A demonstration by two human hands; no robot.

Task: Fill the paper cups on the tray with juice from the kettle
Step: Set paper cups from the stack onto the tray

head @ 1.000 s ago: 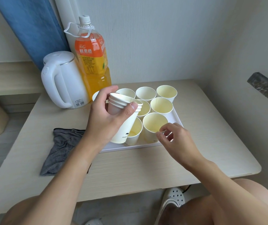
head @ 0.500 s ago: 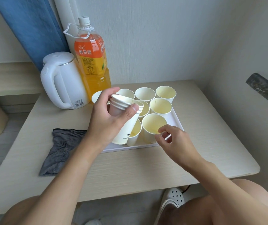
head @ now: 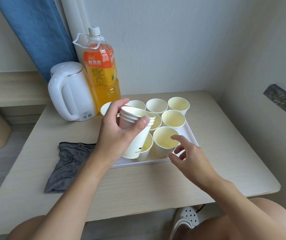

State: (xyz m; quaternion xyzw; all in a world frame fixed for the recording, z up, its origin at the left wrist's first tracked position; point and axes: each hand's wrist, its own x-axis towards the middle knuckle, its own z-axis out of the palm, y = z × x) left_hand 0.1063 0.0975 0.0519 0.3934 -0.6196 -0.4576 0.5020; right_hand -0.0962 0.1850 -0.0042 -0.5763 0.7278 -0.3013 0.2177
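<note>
The left hand, thumb and fingers curled round the stack of cups, hid the tray's left cups at centre; the right hand, fingers loosely spread, reached the front cup, contact unclear; the kettle stood upper left.

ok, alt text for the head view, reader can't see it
The left hand grips a nested stack of paper cups above a white tray of cups, while the open right hand reaches toward the nearest cup. A white kettle and juice bottle stand behind.
</note>
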